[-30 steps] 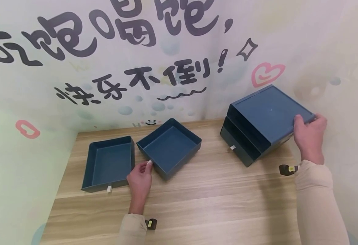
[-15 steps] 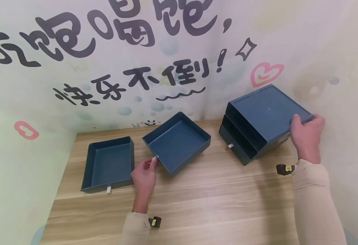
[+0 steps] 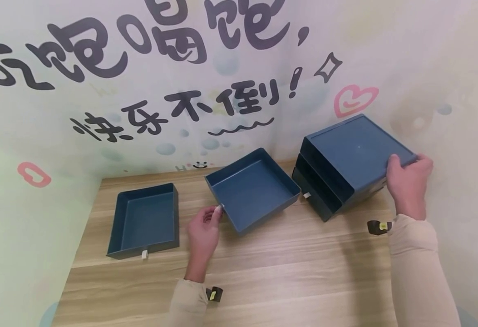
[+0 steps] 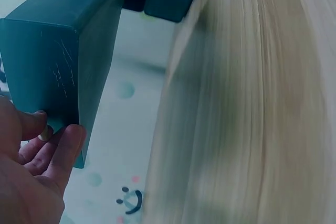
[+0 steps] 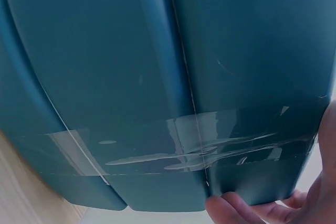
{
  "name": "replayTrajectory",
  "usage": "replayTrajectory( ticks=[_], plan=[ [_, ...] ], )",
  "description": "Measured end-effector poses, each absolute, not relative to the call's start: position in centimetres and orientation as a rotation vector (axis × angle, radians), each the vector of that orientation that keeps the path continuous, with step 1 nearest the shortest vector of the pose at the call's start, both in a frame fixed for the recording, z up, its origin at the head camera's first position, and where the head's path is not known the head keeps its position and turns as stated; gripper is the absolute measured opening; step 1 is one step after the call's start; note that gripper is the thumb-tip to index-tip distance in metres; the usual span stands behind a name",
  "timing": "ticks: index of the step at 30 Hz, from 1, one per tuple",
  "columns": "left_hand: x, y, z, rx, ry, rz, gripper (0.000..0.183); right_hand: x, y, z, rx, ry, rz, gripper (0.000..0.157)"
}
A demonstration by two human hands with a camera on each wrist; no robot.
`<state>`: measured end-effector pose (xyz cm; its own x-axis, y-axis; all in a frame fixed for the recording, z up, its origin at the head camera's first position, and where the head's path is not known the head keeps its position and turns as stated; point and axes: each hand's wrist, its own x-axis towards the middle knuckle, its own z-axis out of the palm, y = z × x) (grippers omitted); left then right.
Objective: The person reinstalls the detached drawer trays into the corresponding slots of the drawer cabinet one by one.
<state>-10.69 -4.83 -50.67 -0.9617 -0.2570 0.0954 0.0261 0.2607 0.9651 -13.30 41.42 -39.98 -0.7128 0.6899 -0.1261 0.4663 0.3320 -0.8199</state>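
My left hand [image 3: 204, 234] pinches the front of an open-topped blue drawer [image 3: 255, 190] at its small white pull tab. The drawer is tilted, and its right corner is close to the blue drawer cabinet [image 3: 361, 150]; whether they touch I cannot tell. In the left wrist view, thumb and fingers grip the lower end of the scratched drawer front [image 4: 42, 66]. My right hand [image 3: 408, 184] holds the cabinet's right edge, thumb on top, fingers partly hidden. Two upper slots of the cabinet are open; a drawer with a white tab [image 3: 307, 195] fills the bottom one.
A second blue drawer [image 3: 145, 222] lies on the wooden table [image 3: 271, 281] at the left, its white tab facing me. Clear tape [image 5: 210, 150] crosses the seams on the cabinet's side. A printed wall [image 3: 230, 59] stands behind the table.
My left hand has carried the drawer to the right, lifting it off the table toward the cabinet. My right hand has kept its hold on the cabinet, which has barely moved.
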Motion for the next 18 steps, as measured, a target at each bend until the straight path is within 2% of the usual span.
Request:
replayTrajectory(
  ticks=[5,18],
  plan=[
    [-10.8,-3.4,-50.5,0.142,-2.256,-1.809,0.011,-13.0,41.1,-39.6,-1.117,-2.407,1.302,0.085],
    [-11.3,-0.2,-50.4,0.008,-2.294,-1.809,0.009,-13.0,41.2,-39.9,-1.142,-2.435,1.261,0.083]
  ],
)
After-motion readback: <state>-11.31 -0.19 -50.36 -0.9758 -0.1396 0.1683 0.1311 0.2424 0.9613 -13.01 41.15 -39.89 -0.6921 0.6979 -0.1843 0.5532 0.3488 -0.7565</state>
